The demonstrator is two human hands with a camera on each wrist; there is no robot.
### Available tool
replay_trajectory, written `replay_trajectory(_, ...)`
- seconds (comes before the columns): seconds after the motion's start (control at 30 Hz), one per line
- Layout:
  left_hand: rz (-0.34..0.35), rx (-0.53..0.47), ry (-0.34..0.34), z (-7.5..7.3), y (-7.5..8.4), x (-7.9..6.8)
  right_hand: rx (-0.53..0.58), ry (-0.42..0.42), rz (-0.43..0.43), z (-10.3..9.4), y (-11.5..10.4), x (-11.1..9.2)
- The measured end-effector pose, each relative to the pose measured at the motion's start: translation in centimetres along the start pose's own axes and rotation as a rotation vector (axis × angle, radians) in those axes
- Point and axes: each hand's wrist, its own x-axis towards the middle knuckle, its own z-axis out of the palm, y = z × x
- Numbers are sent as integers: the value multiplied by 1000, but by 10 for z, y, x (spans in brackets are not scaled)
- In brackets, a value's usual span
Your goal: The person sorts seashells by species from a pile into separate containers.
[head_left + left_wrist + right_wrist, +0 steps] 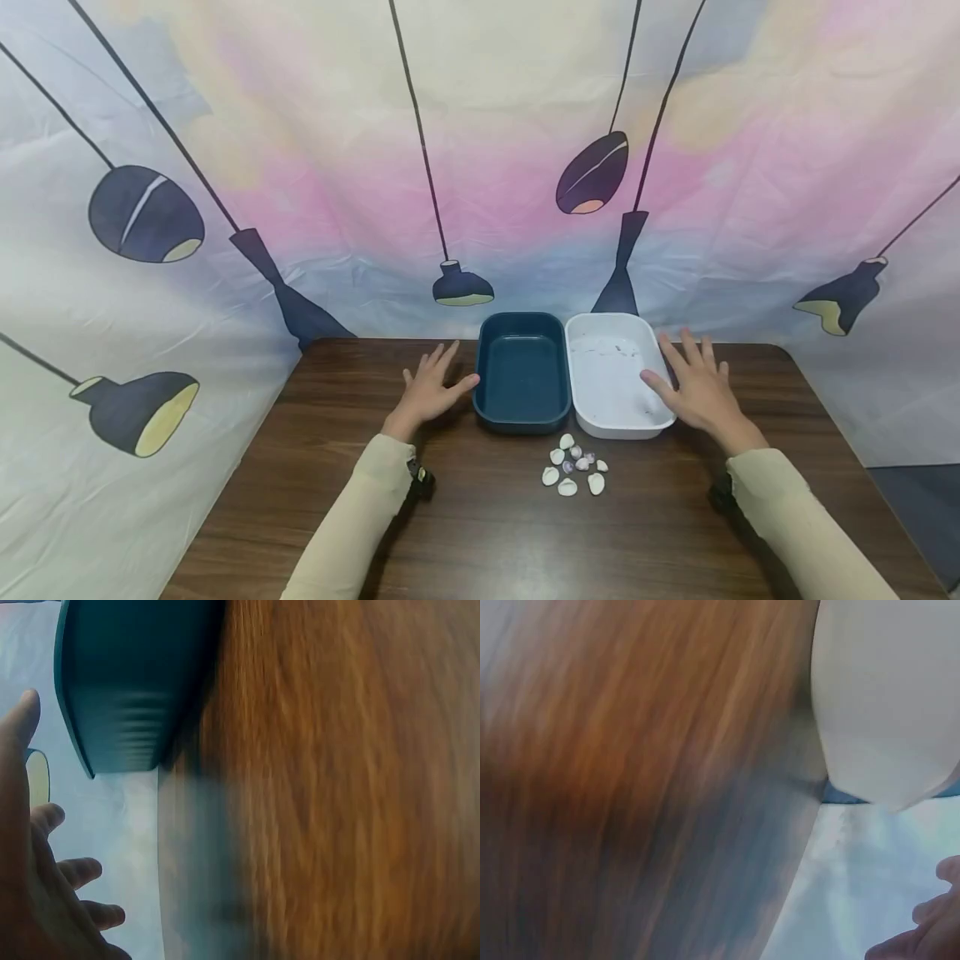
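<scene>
My left hand point(429, 392) is at the left side of a dark teal tray point(522, 423), fingers spread and thumb near its rim; contact is unclear. In the left wrist view, the fingers point(81, 871) are extended beside the teal tray point(127, 697). A white tray point(622, 423) stands right against the teal one. Over its right rim is my right hand point(701, 392), with its fingers splayed and nothing in its grasp. Only some fingertips point(930, 909) show beside the white tray point(889, 697) in the right wrist view. Several small seashells point(567, 487), white and purplish, lie in front of the trays.
Brown wood-grain table point(315, 517) lies under everything. A cloth backdrop point(337, 167) printed with hanging lamps rises behind its far edge, close to the trays. Dark marks point(618, 350) show on the white tray's floor.
</scene>
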Motion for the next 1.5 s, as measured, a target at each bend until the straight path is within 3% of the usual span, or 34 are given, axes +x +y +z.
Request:
replay_trajectory(0.3,44,-258,-48,18,11,0,11,10,-43,8,-18,-2)
replay_trajectory(0.5,54,-475,0,36,10,-2,-5,15,-74,14,-31,-3)
replay_trajectory(0.67,60,-552,45,48,8,-4,-2,13,-102,17,-43,-5)
replay_trajectory(0.97,81,-570,105,62,12,-2,10,3,-143,20,-57,-11)
replay_trajectory(1.27,40,-568,128,64,12,-2,24,14,-207,24,-74,-16)
replay_trajectory(1.5,81,-544,141,66,11,-1,50,10,-248,28,-86,-22)
